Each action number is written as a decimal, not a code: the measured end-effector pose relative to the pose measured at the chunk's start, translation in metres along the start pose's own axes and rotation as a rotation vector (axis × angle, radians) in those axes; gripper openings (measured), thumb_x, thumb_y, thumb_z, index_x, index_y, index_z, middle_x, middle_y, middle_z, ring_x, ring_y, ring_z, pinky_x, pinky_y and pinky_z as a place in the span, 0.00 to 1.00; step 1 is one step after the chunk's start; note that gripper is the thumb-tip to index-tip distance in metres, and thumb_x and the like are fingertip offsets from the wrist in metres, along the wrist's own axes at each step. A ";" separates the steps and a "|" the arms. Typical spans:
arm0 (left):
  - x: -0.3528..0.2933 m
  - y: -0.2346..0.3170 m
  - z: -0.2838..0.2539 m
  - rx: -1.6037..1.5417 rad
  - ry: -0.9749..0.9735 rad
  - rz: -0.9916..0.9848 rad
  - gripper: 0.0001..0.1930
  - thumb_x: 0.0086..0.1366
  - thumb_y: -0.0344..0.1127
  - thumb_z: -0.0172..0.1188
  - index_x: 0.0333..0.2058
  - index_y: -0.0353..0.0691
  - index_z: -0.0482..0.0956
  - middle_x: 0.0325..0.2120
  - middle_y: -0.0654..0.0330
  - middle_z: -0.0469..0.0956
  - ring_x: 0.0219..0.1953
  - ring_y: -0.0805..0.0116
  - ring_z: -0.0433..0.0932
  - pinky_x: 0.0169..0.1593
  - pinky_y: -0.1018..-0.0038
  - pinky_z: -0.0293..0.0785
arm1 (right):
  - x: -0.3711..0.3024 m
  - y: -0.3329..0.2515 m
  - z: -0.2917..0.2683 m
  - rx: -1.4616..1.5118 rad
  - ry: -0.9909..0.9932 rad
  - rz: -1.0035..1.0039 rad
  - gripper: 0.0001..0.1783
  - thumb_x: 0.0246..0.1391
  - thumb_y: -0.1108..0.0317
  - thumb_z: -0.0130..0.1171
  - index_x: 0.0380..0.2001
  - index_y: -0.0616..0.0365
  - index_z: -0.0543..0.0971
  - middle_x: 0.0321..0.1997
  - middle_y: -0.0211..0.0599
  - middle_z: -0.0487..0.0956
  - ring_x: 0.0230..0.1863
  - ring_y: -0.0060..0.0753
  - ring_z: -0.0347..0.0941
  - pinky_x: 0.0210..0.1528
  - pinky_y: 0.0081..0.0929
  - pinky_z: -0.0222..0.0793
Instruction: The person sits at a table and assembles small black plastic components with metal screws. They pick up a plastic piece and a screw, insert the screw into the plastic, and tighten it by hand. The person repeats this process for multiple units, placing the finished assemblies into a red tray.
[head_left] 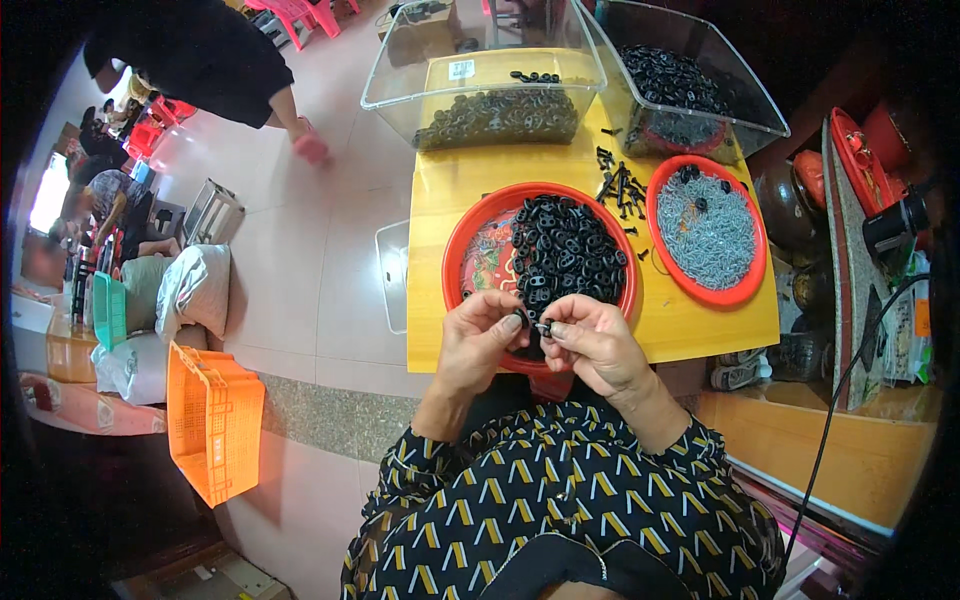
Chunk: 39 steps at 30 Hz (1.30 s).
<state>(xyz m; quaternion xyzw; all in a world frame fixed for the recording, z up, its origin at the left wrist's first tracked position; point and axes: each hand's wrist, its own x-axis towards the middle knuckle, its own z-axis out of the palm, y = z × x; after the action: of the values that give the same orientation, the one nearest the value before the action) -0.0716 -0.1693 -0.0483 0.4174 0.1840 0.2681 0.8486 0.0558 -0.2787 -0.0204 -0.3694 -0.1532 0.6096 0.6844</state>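
Over the near edge of a red round tray [452, 222], my two hands meet with fingers pinched. My left hand [478, 338] grips a small black plastic piece between thumb and fingertips. Against it, my right hand [600, 348] pinches a small black part with a pale metallic bit showing at its tip, perhaps a screw; the fingers hide most of it. Beneath and beyond the hands, many black oval pieces with holes [565, 245] are heaped in the tray. To the right, a second red tray [664, 262] holds a pile of small silvery screws [705, 235], with a few black bits on top.
The yellow table [430, 265] carries two see-through plastic bins, a left one [385, 106] and a right one [755, 125], both with black parts inside. Loose black bolts [622, 187] lie between the trays. An orange crate [215, 420] stands at left; a person's leg [287, 108] shows beyond.
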 end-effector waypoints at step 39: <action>-0.021 -0.002 -0.003 -0.059 0.018 0.018 0.13 0.54 0.24 0.57 0.41 0.34 0.71 0.28 0.63 0.74 0.27 0.78 0.73 0.29 0.84 0.72 | 0.007 -0.003 0.018 -0.555 0.175 -0.082 0.05 0.46 0.76 0.55 0.28 0.65 0.71 0.21 0.27 0.71 0.17 0.12 0.66 0.17 0.11 0.64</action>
<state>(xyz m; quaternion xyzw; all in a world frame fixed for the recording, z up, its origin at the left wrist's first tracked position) -0.0890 -0.1808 -0.0495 0.3915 0.1799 0.2848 0.8563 0.0476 -0.2665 -0.0077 -0.5870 -0.2693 0.4822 0.5920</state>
